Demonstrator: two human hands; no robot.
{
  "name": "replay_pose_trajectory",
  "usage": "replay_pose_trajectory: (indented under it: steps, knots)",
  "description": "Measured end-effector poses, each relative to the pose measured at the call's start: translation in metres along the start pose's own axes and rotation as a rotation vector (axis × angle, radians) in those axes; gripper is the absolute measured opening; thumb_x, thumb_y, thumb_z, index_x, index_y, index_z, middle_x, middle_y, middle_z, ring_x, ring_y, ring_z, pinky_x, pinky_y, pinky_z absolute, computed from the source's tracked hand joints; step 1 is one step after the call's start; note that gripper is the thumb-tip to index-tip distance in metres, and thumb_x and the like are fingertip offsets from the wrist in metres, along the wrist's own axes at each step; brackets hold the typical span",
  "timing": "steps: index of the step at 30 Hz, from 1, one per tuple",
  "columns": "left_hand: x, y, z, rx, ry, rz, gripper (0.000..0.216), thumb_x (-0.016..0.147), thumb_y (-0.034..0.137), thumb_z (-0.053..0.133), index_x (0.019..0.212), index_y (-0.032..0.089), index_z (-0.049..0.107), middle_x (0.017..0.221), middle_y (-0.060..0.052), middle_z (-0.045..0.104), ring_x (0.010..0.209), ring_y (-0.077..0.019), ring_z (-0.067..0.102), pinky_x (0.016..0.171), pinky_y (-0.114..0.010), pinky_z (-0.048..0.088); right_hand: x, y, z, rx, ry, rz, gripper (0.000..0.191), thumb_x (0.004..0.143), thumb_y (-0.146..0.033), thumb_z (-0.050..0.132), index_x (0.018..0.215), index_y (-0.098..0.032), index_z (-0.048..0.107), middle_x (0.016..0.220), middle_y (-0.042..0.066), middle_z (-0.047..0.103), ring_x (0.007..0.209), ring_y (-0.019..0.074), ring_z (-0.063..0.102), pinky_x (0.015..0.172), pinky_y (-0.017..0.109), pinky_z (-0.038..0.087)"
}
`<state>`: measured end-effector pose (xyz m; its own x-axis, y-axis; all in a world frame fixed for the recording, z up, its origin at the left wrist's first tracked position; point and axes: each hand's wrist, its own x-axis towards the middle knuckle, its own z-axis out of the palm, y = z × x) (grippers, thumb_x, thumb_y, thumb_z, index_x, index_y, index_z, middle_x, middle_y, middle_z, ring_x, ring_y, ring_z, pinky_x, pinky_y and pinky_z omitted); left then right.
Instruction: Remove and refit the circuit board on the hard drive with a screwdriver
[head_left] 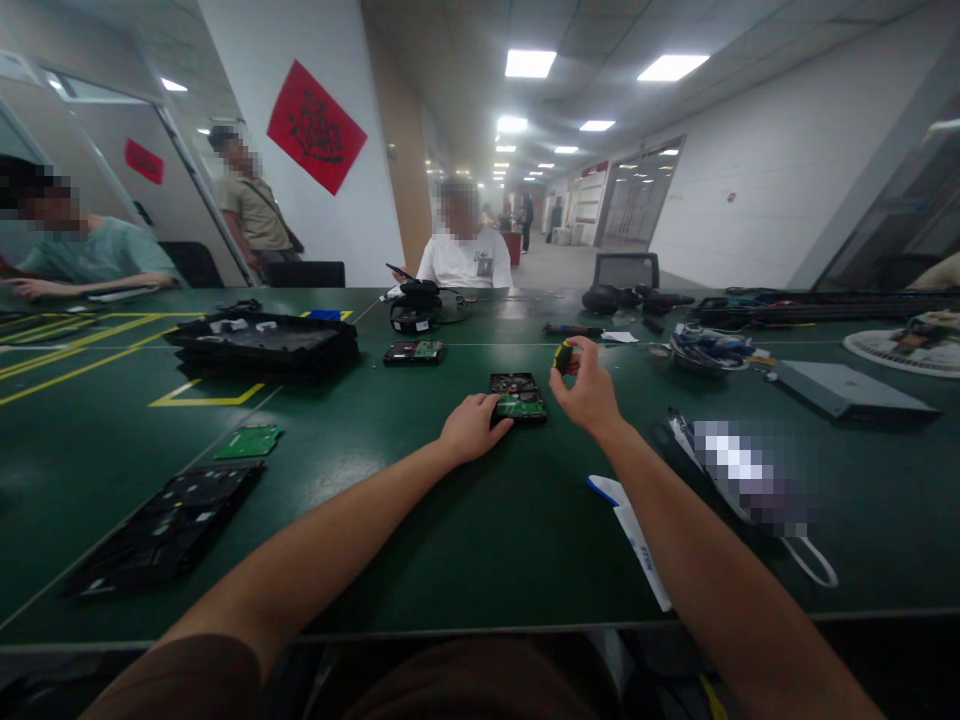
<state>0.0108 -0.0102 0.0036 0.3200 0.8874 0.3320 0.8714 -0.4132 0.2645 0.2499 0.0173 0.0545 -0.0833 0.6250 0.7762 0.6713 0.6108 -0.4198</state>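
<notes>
Hard drive (517, 392) on the table (420, 540), stacked trays (262, 347) and circuit board (250, 442) to its left, box (855, 388) right.

Table (420, 500): smooth dark-green top, semi-gloss, ceiling light smearing pale across it; hard drive (516, 385): dark metal casing, dull grey sheen, its green circuit board (523, 407) smooth; yellow-and-black tool (562, 357): plastic-looking grip; stacked trays (262, 345): black plastic, faint shine inside; flat panel (169, 520) at near left: black, plastic by its look, mostly matt; loose board (250, 442): smooth, green; box (855, 388) at right: grey metal, flat satin faces; hanging square (317, 127): red paper, black brushwork; pillar (300, 50): smooth white, matt; near sleeve (187, 675): dark brown cloth, matt; chair back (627, 270): seemingly mesh.
</notes>
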Motion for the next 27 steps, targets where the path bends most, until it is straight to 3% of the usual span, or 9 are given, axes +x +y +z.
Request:
replay_pose_trajectory:
  steps: [9,17,27]
  knots:
    - [-0.0002,0.0007,-0.0017,-0.008,-0.02,-0.013,0.057,0.098,0.052,0.057,0.145,0.019,0.055,0.135,-0.013,0.065,0.129,-0.0306,0.057,0.108,-0.041,0.047,0.001,0.0044,-0.0009,-0.135,0.012,0.014,0.056,0.087,-0.042,0.065,0.134,-0.022,0.043,0.084,0.003,0.068,0.07,0.0242,0.068,0.063,0.034,0.052]
    - [0.0002,-0.0005,-0.0011,-0.018,-0.013,-0.007,0.057,0.098,0.053,0.056,0.144,0.019,0.055,0.135,-0.014,0.065,0.129,-0.0308,0.056,0.108,-0.042,0.048,-0.0013,0.0029,0.0006,-0.06,-0.115,-0.02,0.071,0.085,-0.031,0.064,0.147,-0.02,0.032,0.084,0.005,0.068,0.068,0.0256,0.069,0.062,0.037,0.054]
    - [0.0001,-0.0013,0.0001,-0.017,-0.007,-0.005,0.056,0.098,0.053,0.057,0.143,0.02,0.055,0.133,-0.013,0.066,0.128,-0.0306,0.057,0.108,-0.041,0.048,-0.003,0.0023,0.0022,-0.027,-0.143,0.008,0.07,0.089,-0.027,0.057,0.15,-0.018,0.026,0.083,0.006,0.071,0.066,0.0269,0.069,0.067,0.042,0.057]
